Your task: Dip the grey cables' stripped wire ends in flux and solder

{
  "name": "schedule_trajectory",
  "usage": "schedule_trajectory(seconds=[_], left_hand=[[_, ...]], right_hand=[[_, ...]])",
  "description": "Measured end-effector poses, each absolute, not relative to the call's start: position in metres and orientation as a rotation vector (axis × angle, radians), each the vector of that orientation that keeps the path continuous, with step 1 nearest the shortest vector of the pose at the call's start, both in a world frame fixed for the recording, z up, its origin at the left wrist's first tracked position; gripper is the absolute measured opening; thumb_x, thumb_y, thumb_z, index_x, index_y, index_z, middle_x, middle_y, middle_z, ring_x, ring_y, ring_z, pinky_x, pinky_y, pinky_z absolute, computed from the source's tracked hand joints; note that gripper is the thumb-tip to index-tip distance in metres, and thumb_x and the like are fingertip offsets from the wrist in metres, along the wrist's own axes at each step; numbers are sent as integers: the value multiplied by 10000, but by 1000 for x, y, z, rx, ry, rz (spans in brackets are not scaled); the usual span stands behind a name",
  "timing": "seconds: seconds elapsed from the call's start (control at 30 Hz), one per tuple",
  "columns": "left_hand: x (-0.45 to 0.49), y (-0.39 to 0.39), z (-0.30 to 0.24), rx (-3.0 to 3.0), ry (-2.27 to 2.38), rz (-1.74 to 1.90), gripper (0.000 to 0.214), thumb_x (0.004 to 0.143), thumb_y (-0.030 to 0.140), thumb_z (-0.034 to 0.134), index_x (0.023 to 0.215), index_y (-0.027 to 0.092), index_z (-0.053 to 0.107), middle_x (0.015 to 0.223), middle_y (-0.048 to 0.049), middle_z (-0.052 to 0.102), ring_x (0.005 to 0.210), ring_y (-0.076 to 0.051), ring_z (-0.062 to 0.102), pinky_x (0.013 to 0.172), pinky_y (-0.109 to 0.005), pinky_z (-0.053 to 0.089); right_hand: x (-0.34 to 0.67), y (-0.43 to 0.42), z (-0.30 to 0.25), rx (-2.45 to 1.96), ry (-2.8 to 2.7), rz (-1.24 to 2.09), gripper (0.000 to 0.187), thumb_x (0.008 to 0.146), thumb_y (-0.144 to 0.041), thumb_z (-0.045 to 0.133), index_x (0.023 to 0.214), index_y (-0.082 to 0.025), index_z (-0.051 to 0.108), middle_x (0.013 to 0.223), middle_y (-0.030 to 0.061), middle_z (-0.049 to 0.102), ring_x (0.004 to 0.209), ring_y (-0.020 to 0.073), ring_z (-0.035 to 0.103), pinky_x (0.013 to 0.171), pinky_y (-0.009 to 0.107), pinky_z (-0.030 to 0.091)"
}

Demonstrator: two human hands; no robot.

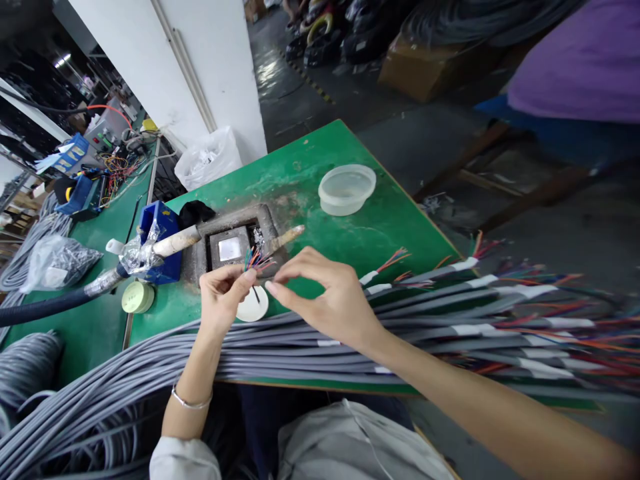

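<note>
My left hand (223,297) pinches the end of a grey cable, its coloured wire tips (256,260) fanned out just in front of the solder pot (230,248) set into the green table (320,193). My right hand (325,293) is beside it, thumb and forefinger curled and touching the same wire tips. A thick bundle of grey cables (280,350) lies across the table under both wrists, their stripped coloured ends (500,313) spread out to the right. A small white lid (253,305) lies below my hands.
A clear plastic tub (347,189) stands behind the pot. A wooden-handled tool (170,245) on a black hose, a blue box (161,235) and a round tin (137,297) sit to the left. A person in purple (580,60) is at the far right.
</note>
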State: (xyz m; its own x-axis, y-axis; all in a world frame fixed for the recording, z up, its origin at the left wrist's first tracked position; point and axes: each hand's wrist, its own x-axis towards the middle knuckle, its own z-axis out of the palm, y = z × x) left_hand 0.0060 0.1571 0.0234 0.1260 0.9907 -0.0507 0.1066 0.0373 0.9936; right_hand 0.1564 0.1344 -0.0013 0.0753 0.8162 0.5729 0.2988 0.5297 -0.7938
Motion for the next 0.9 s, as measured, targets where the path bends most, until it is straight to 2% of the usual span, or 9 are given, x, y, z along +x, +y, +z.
schedule_trajectory(seconds=[0.07, 0.13, 0.27, 0.4, 0.53, 0.7, 0.9], left_hand=[[6, 156, 25, 1349, 1220, 1045, 300, 637, 423, 740, 530, 156, 659, 422, 28, 473, 393, -42, 292, 395, -230, 207], [6, 155, 24, 1388, 1210, 1039, 304, 636, 402, 745, 504, 148, 643, 409, 32, 459, 392, -38, 286, 392, -220, 205], [7, 155, 21, 1476, 1191, 1019, 267, 629, 377, 748, 550, 130, 686, 469, -1, 559, 410, -45, 346, 391, -201, 253], [8, 155, 19, 1491, 1194, 1030, 239, 623, 364, 756, 589, 130, 718, 465, -2, 572, 408, -43, 355, 386, -187, 264], [8, 155, 19, 1450, 1181, 1053, 259, 623, 357, 762, 523, 133, 679, 433, 12, 549, 392, -35, 343, 374, -179, 253], [8, 155, 18, 1459, 1144, 1027, 245, 622, 326, 761, 512, 132, 660, 436, 15, 549, 396, -44, 382, 391, -183, 291], [8, 154, 18, 1489, 1158, 1037, 253, 633, 330, 755, 513, 133, 652, 447, 15, 558, 406, -44, 391, 399, -181, 295]], right_hand=[[159, 135, 2, -1037, -1380, 679, 47, 737, -225, 665, 723, -181, 675, 648, 12, 677, 596, 138, 593, 604, 294, 485], [160, 136, 3, -1035, -1285, 866, 128, 730, -268, 674, 801, -165, 699, 706, 34, 707, 625, 148, 633, 590, 278, 499], [160, 137, 4, -981, -1139, 1103, 186, 728, -315, 672, 814, -153, 703, 745, 51, 733, 662, 159, 671, 592, 256, 521], [161, 137, 6, -955, -1102, 1139, 136, 742, -287, 655, 742, -157, 693, 680, 34, 708, 532, 118, 617, 512, 226, 499], [160, 136, 6, -942, -1126, 1127, 119, 760, -261, 641, 712, -163, 687, 575, 2, 649, 477, 102, 580, 478, 215, 478], [159, 137, 3, -948, -1146, 1063, 122, 743, -222, 654, 842, -166, 698, 633, 4, 687, 491, 101, 591, 501, 215, 491], [160, 137, 5, -965, -1197, 1043, 120, 771, -243, 617, 734, -160, 696, 640, 19, 694, 488, 101, 584, 474, 209, 467]])
